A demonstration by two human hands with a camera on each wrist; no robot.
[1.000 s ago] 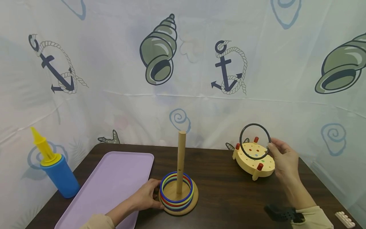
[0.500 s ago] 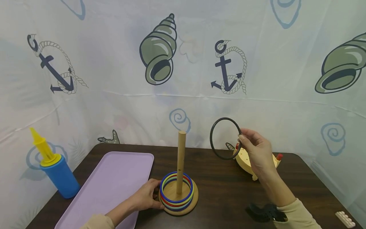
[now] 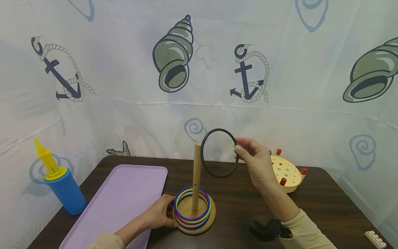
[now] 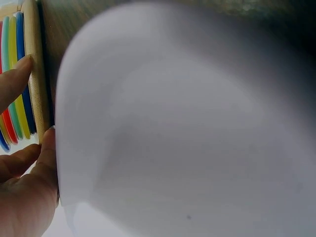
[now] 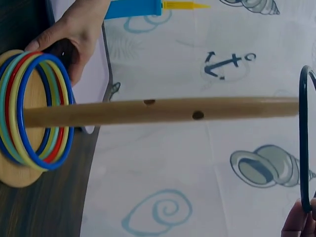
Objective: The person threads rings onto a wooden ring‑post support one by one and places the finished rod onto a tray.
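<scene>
In the head view a wooden ring-toss stand (image 3: 212, 216) with an upright post (image 3: 197, 169) stands at the table's centre. Stacked rings (image 3: 192, 226) in blue, yellow, red and light green encircle the post's foot. My left hand (image 3: 160, 212) grips the base's left edge; in the left wrist view its thumb (image 4: 17, 79) lies over the rings' side. My right hand (image 3: 256, 160) pinches a black ring (image 3: 218, 129) by its right side. That ring hangs upright near the post's top, overlapping its right edge in the head view. The right wrist view shows the ring (image 5: 303, 138) at the post's tip.
A lilac tray (image 3: 133, 186) lies left of the stand. Beyond it stands a blue and yellow pump-like toy (image 3: 66, 193). Behind my right hand sits a pale yellow dotted disc (image 3: 287, 173) with red-tipped pegs. A white studded brick (image 3: 375, 239) lies at the right edge.
My right hand has carried the black ring leftward, from in front of the yellow disc to beside the post's top. My left hand and the stand have stayed put.
</scene>
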